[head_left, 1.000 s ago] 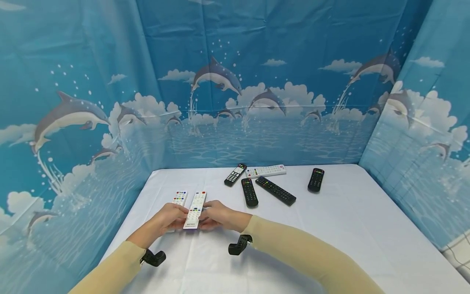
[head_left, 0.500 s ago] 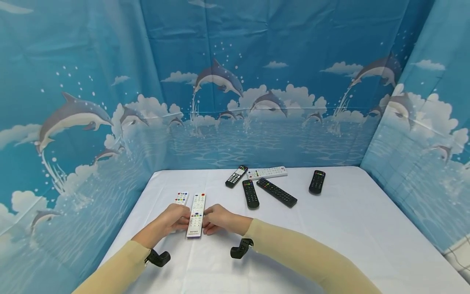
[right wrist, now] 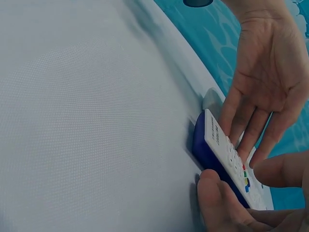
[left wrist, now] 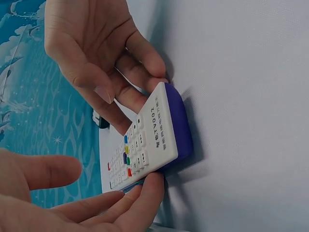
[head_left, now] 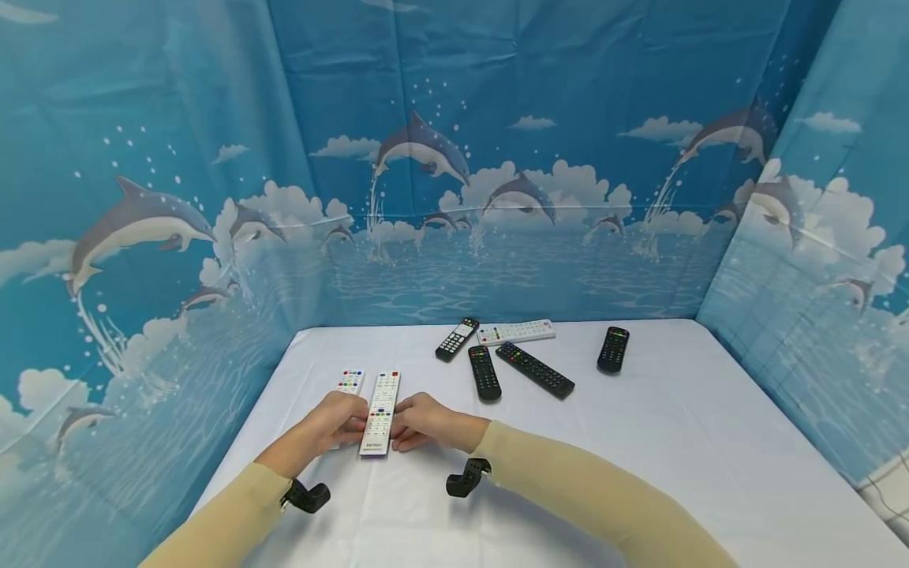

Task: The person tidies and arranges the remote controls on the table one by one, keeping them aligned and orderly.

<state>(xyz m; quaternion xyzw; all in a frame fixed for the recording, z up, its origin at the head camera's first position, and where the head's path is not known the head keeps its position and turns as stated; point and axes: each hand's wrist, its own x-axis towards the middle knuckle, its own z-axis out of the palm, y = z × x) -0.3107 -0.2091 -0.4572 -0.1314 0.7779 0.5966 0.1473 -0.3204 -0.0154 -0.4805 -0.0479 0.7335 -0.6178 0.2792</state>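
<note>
A white remote control with a purple-blue underside lies face up on the white table, its long side pointing away from me. My left hand is at its left edge. In the left wrist view, that hand's fingertips touch the remote's side, and the thumb is raised clear of it. Along the opposite edge, my right hand has its fingertips against or very near the side, thumb also lifted. A second white remote control lies just to the left, partly covered by my left hand.
Farther back lie a black remote with white keys, a long white remote, and two black remotes, one short and one long. Another black remote lies alone at right. A dolphin-print curtain borders the table.
The white remote has come down onto the table and slightly toward me within the first half second. My hands have loosened from it. Since then, almost nothing has moved.
</note>
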